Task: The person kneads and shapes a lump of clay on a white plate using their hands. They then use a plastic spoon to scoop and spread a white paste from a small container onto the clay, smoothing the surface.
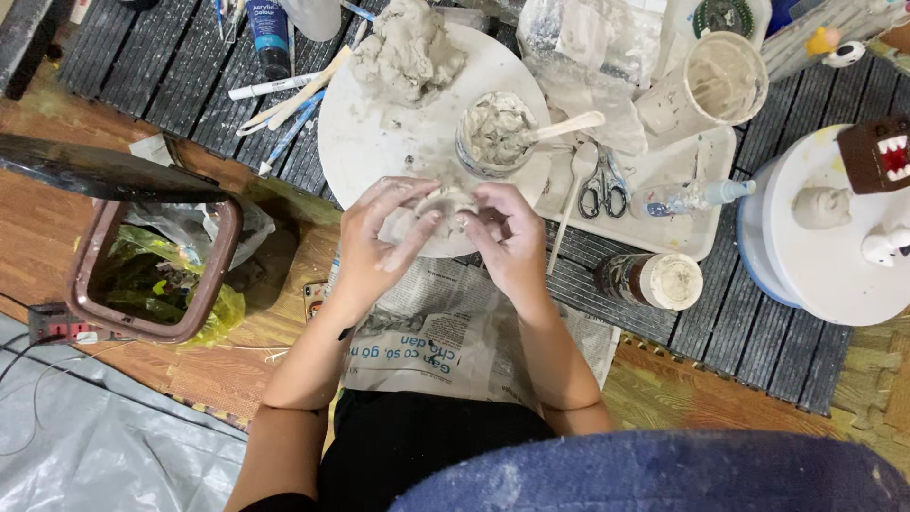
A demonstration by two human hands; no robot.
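I logged it left to right: brown bin (pixel 152 275) lined with yellow-green plastic at far left. My left hand (pixel 379 237) and right hand (pixel 507 242) both pinched a small clay piece (pixel 445 204) between them — over the near edge of the round white board (pixel 370 142). Clay lump (pixel 412 47) on the board's far side, slip cup (pixel 493 133) beside it, scissors (pixel 604 190) on the white tray (pixel 682 237) to the right.

matt grey clay piece (pixel 445 207), smooth white turntable (pixel 365 142), metal scissors (pixel 604 190), crumpled newspaper (pixel 445 346), ribbed dark mat (pixel 758 332).
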